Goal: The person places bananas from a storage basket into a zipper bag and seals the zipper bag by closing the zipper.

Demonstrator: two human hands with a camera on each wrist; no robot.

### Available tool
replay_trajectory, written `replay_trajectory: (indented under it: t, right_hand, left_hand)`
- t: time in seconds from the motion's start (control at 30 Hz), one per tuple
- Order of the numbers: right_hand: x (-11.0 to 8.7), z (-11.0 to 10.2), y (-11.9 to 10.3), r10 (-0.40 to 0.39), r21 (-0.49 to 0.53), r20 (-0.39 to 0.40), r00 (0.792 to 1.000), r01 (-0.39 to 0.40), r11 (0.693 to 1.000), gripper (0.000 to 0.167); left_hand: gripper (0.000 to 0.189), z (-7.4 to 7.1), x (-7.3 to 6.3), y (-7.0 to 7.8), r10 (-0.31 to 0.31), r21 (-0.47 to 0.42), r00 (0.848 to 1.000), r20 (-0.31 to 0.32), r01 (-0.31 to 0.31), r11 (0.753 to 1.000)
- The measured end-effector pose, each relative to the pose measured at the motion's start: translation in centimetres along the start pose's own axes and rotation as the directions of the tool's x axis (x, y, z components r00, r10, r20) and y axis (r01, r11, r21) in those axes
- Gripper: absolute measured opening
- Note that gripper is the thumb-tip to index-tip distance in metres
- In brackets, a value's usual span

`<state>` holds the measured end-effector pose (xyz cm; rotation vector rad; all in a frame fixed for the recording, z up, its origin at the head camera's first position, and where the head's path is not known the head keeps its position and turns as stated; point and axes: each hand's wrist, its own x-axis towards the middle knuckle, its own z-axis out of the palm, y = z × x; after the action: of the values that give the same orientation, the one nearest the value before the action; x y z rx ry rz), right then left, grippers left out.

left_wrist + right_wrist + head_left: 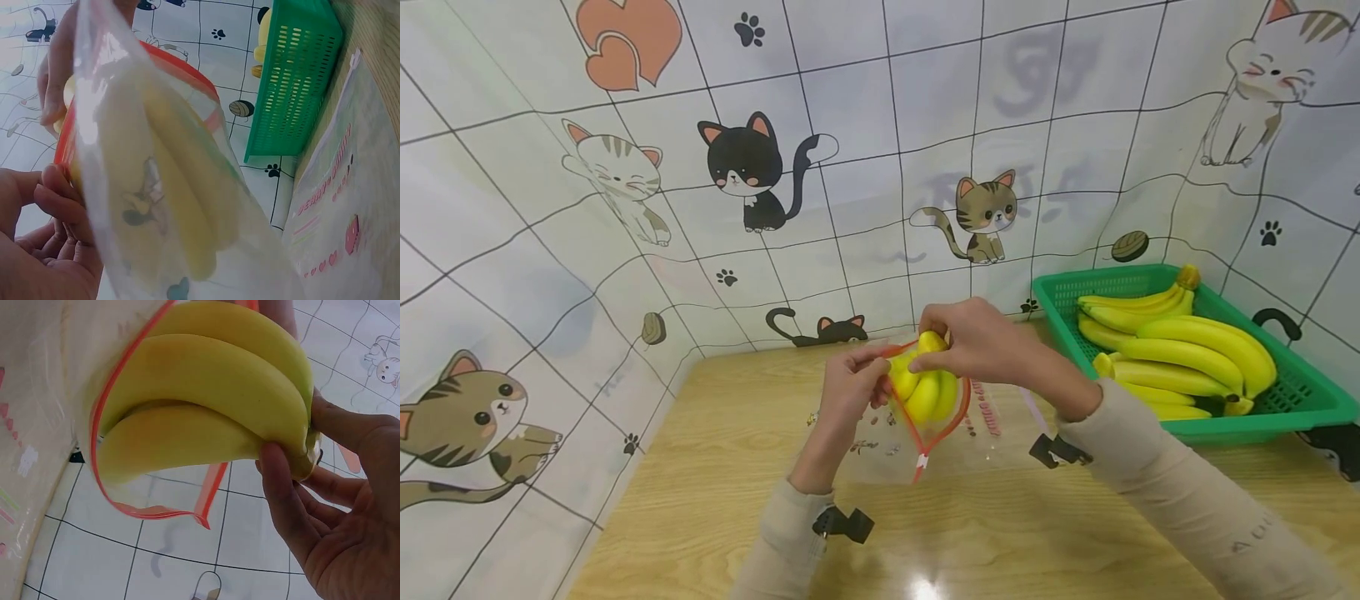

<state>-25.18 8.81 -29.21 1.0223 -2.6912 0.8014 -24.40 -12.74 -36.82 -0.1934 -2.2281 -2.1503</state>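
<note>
A bunch of bananas [200, 387] is partly inside a clear zip bag [206, 250] with a red-orange zip edge. My right hand [977, 342] pinches the bunch at its stem end, thumb on one side and fingers on the other, as the right wrist view shows. The bag's opening is held at its left edge by my left hand [853, 387], which pinches the red rim. Through the cloudy plastic in the left wrist view, the lower ends of the bananas show inside the bag. The bag's mouth stands wide around the bunch.
To the right, a green basket [1247, 429] holds several more bananas [1195, 358]. Another clear bag with pink print [988, 425] lies flat on the wooden table [700, 500], just right of the hands. Behind the table rises a wall covered with cat drawings [865, 208].
</note>
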Motion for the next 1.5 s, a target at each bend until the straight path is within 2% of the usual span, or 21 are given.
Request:
replay_trajectory:
  t: [0.17,0.4,0.53,0.7,0.9,1.0,1.13,1.33,1.5]
  right_hand:
    - [0.1,0.7,0.0,0.053,0.037,0.005,0.999,-0.054,0.998,0.038]
    - [0.0,1.2,0.1,0.105,0.208,0.059,0.993,-0.115,0.971,0.036]
    - [-0.1,1.7,0.3,0.09,0.24,0.074,0.993,-0.106,0.965,0.037]
    - [-0.2,2.3,0.8,0.055,0.232,0.092,0.994,-0.076,0.97,0.033]
    - [0.1,3.3,1.2,0.058,0.294,0.149,0.987,-0.1,0.951,0.029]
    - [0.4,3.9,0.9,0.07,0.285,0.145,0.987,-0.109,0.952,0.028]
    - [0.9,4.6,0.6,0.062,0.228,0.133,0.989,-0.092,0.969,0.023]
    - [2.0,5.7,0.6,0.001,0.173,0.129,0.992,-0.023,0.985,0.015]
    - [2.7,6.4,0.4,-0.048,0.125,0.119,0.992,0.033,0.992,0.018]
  left_hand:
    - [0.028,0.0,-0.1,0.2,-0.003,-0.011,1.0,0.0,0.003,1.0]
    - [0.027,-0.1,0.0,0.5,0.008,-0.032,1.0,-0.023,-0.009,0.999]
    - [0.027,-0.3,-0.1,0.5,0.006,-0.042,0.999,-0.045,-0.008,0.999]
    - [0.025,-0.6,-0.1,0.7,0.013,-0.054,0.996,-0.083,-0.017,0.998]
    - [0.024,-0.6,-0.1,0.7,0.015,-0.069,0.998,-0.067,-0.019,0.997]
    - [0.024,-0.4,-0.1,0.8,0.019,-0.085,0.998,-0.056,-0.024,0.996]
    - [0.024,-0.2,-0.2,0.9,0.026,-0.106,0.999,-0.047,-0.031,0.994]
    - [0.024,0.1,-0.3,1.1,0.025,-0.117,0.998,-0.049,-0.031,0.993]
    - [0.025,0.2,-0.4,1.2,-0.003,-0.139,0.997,-0.078,-0.008,0.99]
